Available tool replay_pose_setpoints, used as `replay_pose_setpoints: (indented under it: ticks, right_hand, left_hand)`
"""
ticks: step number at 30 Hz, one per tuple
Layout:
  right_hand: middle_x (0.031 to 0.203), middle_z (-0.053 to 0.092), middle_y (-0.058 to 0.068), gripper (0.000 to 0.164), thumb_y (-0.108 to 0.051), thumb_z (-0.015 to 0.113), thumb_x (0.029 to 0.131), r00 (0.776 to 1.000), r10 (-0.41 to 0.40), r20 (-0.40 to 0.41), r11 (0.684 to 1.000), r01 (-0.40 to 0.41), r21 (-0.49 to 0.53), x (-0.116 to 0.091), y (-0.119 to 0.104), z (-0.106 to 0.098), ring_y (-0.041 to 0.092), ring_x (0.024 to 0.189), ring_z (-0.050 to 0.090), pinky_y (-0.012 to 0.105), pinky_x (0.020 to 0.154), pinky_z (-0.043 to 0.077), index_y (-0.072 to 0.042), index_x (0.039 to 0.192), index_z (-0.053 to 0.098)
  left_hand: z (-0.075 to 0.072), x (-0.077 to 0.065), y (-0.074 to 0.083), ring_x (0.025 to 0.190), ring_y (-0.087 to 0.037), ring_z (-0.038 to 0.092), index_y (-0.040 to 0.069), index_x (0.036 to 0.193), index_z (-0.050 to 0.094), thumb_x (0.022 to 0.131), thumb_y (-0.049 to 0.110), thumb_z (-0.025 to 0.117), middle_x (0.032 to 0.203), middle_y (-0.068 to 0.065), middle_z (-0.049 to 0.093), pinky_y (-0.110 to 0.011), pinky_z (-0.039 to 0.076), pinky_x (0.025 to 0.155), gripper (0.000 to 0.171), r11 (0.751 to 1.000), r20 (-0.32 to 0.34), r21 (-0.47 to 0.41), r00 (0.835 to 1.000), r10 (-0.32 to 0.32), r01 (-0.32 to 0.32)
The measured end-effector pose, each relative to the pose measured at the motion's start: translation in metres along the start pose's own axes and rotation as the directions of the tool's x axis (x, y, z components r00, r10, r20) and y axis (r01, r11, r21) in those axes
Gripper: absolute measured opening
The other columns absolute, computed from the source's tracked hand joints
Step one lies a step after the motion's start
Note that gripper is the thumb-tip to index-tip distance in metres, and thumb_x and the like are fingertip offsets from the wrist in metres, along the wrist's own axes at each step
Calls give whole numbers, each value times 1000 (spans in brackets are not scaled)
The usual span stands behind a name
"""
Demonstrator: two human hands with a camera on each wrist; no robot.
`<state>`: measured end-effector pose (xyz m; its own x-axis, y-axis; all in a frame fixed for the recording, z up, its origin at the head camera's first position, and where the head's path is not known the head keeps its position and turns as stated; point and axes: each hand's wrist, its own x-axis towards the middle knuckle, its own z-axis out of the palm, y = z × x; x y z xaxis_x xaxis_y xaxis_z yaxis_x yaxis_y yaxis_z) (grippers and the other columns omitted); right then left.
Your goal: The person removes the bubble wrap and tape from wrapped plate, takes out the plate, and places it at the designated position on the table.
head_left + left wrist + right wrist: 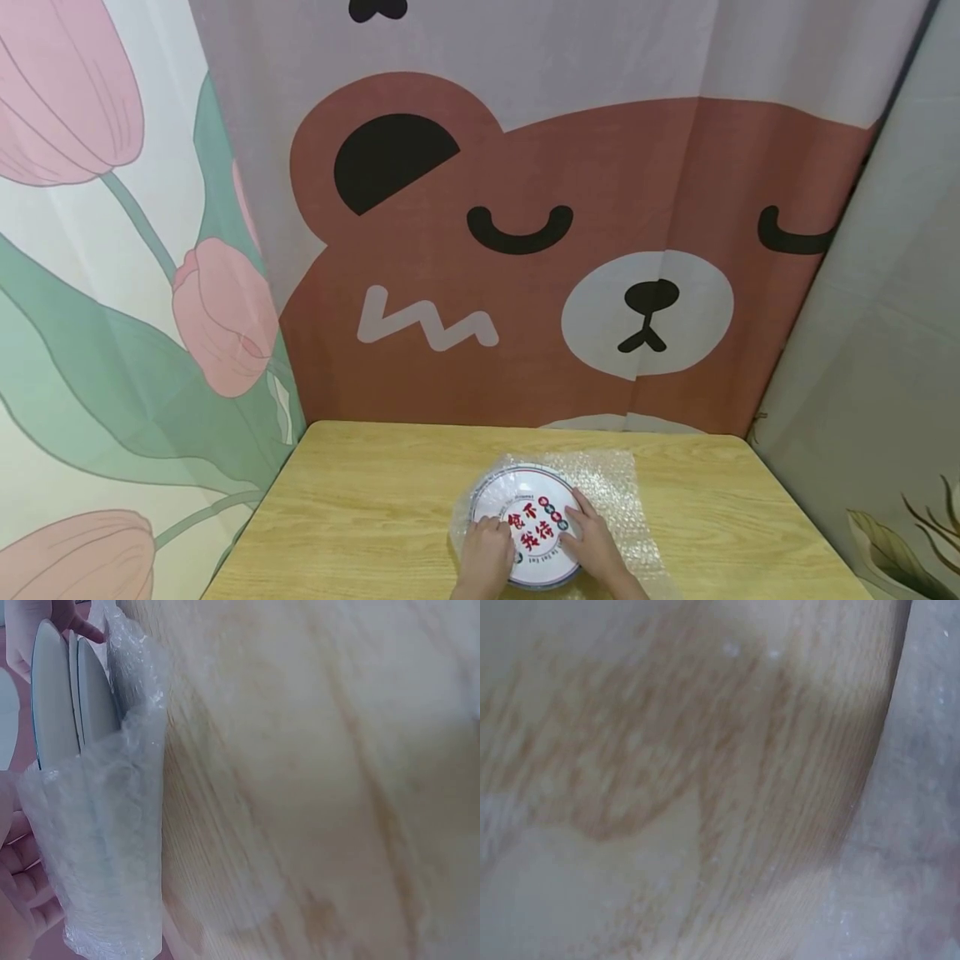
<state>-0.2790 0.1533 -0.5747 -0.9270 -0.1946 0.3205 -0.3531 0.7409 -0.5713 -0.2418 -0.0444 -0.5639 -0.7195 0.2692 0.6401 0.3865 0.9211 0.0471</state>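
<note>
A stack of round white plates (525, 483) with blue rims lies face up, red lettering on the top one. Clear bubble wrap (618, 492) is spread under the stack and covers its left end like a sleeve, as the left wrist view shows with the plates (60, 697) standing out of the wrap (112, 840). My left hand (486, 554) has its fingers curled at the stack's left edge and pinches the bubble wrap there. On the right side, my right hand (596, 542) grips the plates' rim, thumb on the top face and fingers around the edge.
The wooden table (375, 500) runs up to a curtain (420, 375) printed with a bear. Another printed curtain (112, 333), with tulips, hangs along the left side. Bubble wrap (907, 825) lies along the right of the right wrist view.
</note>
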Motion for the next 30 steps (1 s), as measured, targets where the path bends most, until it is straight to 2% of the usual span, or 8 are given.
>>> replay_pose_setpoints:
  ticks: [3, 7, 16, 23, 27, 30]
  right_hand:
    - [131, 38, 26, 43, -12, 72, 70, 1000, 7, 6, 1000, -7, 2, 0, -1, 0, 44, 115, 39, 50, 95, 31, 12, 103, 59]
    - [131, 37, 25, 43, -12, 71, 70, 1000, 26, 15, 1000, -26, 2, 0, -1, 0, 44, 115, 39, 51, 95, 31, 12, 103, 59]
    - [131, 38, 26, 42, -12, 72, 70, 1000, 16, 9, 1000, -16, 11, 0, 0, 0, 44, 115, 39, 51, 95, 31, 12, 103, 59]
    - [131, 37, 25, 43, -12, 71, 70, 1000, 18, 7, 1000, -18, 21, 0, 0, 0, 43, 116, 38, 51, 96, 30, 12, 103, 59]
    - [131, 38, 25, 43, -12, 72, 70, 1000, 6, 5, 1000, -6, 13, 0, 1, 1, 43, 116, 39, 50, 95, 31, 12, 103, 59]
    - [131, 38, 25, 43, -13, 71, 71, 1000, 12, 18, 1000, -12, 7, 0, 2, 1, 43, 115, 39, 50, 95, 31, 11, 104, 59]
  left_hand:
    - [-1, 0, -1, 58, -15, 48, 8, 60, 57, 65, 14, 67, 60, 0, 51, -28, 40, 54, 12, 1000, -28, -1, 1000, 12, -13]
    - [-3, -1, -1, 57, -15, 48, 7, 59, 57, 66, 14, 67, 58, 0, 50, -27, 39, 53, 13, 1000, -35, -1, 999, 22, -22]
    - [-7, -2, -2, 59, -15, 48, 7, 62, 58, 68, 14, 67, 60, 0, 50, -26, 39, 55, 12, 1000, 8, -22, 1000, 14, -14]
    - [-10, -4, -3, 60, -14, 47, 9, 64, 58, 70, 14, 66, 61, 1, 49, -26, 38, 56, 11, 998, 23, -61, 1000, -16, 18]
    - [-8, -6, -5, 60, -14, 47, 9, 65, 58, 69, 15, 68, 61, 1, 49, -27, 39, 57, 13, 998, -12, -66, 1000, -4, 4]
    - [-6, -8, -6, 58, -14, 47, 9, 64, 57, 66, 14, 70, 60, 1, 48, -27, 39, 56, 14, 998, -83, -69, 997, 5, -11]
